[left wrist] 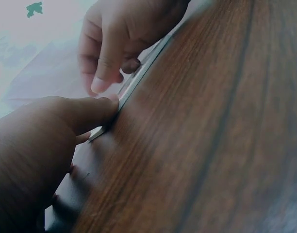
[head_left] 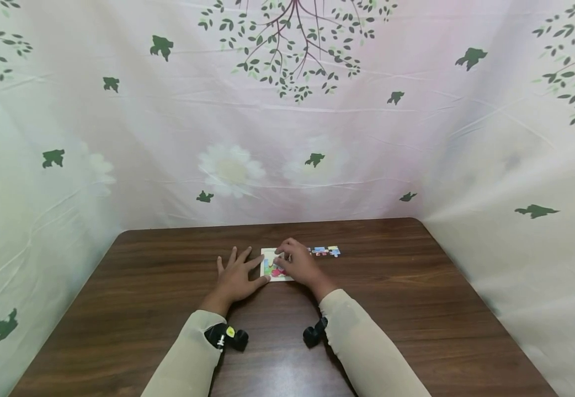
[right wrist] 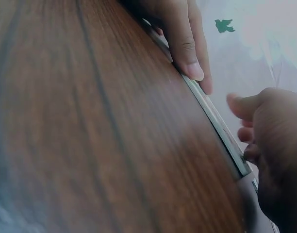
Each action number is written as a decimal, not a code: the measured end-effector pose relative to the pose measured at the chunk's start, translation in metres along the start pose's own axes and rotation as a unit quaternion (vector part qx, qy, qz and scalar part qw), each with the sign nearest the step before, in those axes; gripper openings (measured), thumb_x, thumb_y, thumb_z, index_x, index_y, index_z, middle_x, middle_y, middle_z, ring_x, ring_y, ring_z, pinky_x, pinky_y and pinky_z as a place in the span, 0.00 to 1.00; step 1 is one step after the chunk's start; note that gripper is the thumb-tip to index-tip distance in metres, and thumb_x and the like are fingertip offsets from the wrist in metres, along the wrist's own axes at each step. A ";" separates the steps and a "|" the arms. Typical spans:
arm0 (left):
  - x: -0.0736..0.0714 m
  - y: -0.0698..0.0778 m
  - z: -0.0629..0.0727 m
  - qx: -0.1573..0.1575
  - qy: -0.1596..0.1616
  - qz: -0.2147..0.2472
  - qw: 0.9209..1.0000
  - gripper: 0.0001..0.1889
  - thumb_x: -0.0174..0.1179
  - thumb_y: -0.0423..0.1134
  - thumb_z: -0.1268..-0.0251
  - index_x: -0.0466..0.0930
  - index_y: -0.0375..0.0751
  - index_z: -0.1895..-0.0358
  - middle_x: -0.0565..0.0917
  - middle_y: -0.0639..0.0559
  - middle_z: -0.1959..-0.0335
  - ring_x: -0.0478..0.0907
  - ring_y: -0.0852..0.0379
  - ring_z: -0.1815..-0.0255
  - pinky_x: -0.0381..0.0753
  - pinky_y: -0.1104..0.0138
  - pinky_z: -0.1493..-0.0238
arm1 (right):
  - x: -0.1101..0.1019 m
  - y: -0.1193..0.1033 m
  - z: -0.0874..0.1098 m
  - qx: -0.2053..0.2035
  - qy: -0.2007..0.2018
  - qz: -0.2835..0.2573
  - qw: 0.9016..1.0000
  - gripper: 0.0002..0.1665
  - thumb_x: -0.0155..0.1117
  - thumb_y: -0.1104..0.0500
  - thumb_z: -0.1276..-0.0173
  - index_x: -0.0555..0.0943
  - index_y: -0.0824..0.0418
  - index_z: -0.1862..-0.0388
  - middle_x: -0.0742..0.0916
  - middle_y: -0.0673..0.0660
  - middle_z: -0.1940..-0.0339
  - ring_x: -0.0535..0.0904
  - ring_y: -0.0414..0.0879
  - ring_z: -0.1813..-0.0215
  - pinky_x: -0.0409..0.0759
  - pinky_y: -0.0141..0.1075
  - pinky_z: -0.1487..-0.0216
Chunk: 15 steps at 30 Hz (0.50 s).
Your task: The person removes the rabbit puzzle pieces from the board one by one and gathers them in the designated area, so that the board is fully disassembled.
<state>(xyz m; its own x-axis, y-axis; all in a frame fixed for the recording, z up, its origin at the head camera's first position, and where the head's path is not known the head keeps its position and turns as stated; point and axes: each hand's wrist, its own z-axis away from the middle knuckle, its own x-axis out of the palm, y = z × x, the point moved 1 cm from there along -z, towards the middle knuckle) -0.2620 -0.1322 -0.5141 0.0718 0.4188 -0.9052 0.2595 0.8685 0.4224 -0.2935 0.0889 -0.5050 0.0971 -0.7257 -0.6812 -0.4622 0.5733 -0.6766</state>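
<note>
A small jigsaw puzzle board [head_left: 281,278] with a white border and a colourful picture lies flat on the table. My left hand [head_left: 237,278] rests palm down at its left side, fingers spread. The left thumb [left wrist: 102,109] and index finger touch the board's edge. Over the board's right part is my right hand [head_left: 298,263], its fingers bent and their tips low above the picture. Whether a piece sits between those fingertips cannot be made out. To the right of that hand, several loose puzzle pieces [head_left: 320,251] lie in a row.
The brown wooden table [head_left: 168,309] has rounded far corners. A pale curtain [head_left: 277,127] printed with leaves, birds and flowers hangs behind it and along both sides. Each wrist carries a small black camera, one of them [head_left: 312,335] on the right.
</note>
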 end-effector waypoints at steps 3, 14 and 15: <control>-0.001 0.000 0.001 0.000 -0.002 0.004 1.000 0.38 0.62 0.71 0.27 0.73 0.62 0.18 0.61 0.42 0.10 0.41 0.28 0.07 0.32 0.21 0.17 | 0.002 0.003 -0.002 -0.003 -0.024 0.008 1.000 0.09 0.72 0.60 0.22 0.90 0.61 0.48 0.85 0.57 0.44 0.82 0.46 0.51 0.85 0.41 0.50; -0.002 0.001 0.000 -0.004 -0.002 0.013 1.000 0.38 0.64 0.71 0.29 0.75 0.63 0.19 0.62 0.43 0.10 0.41 0.28 0.07 0.32 0.21 0.17 | 0.002 0.002 -0.002 0.017 -0.060 0.019 0.998 0.10 0.71 0.56 0.20 0.92 0.57 0.46 0.83 0.55 0.40 0.82 0.48 0.42 0.84 0.47 0.39; -0.002 0.001 0.000 -0.004 -0.001 0.015 1.000 0.38 0.64 0.71 0.29 0.76 0.62 0.20 0.62 0.43 0.10 0.41 0.28 0.07 0.32 0.21 0.17 | 0.002 0.001 -0.002 0.016 -0.060 0.018 0.998 0.10 0.71 0.57 0.20 0.91 0.57 0.46 0.83 0.55 0.40 0.82 0.49 0.42 0.84 0.47 0.39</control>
<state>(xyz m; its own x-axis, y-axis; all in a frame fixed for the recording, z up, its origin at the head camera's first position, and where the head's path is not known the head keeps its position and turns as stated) -0.2623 -0.1320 -0.5113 0.0816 0.4433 -0.8927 0.2494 0.8581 0.4489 -0.2956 0.0874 -0.5065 0.1872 -0.6547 -0.7323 -0.4399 0.6107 -0.6584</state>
